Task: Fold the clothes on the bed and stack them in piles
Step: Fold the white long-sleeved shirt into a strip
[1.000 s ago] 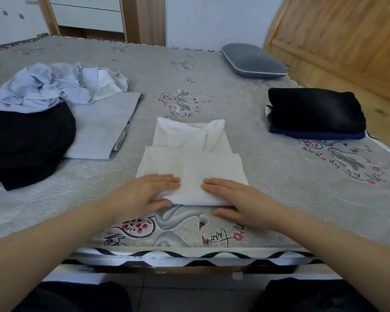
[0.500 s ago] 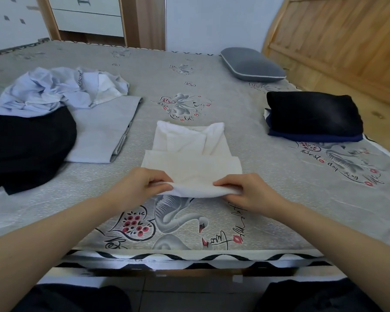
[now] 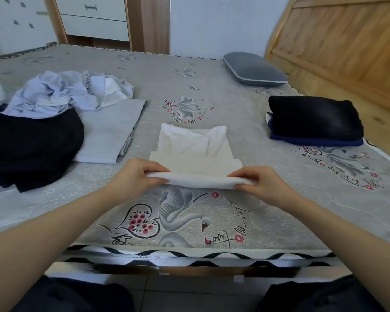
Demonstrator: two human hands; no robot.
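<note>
A white garment (image 3: 194, 152), partly folded, lies in the middle of the bed (image 3: 245, 113). Its near folded edge is lifted off the sheet. My left hand (image 3: 135, 176) pinches that edge at its left corner, and my right hand (image 3: 259, 184) pinches the right corner. A folded pile of a black garment on a navy one (image 3: 313, 120) sits at the right. At the left lie a crumpled pale blue shirt (image 3: 54, 93), a loose black garment (image 3: 29, 145) and a flat light grey garment (image 3: 113, 131).
A grey pillow (image 3: 254, 69) lies at the far right by the wooden headboard (image 3: 338, 41). A drawer unit (image 3: 95, 19) stands beyond the bed. The bed's near edge (image 3: 189, 255) runs just below my forearms.
Both hands went from lying flat on the white garment's near edge to pinching it, and they have lifted that edge up and away from me.
</note>
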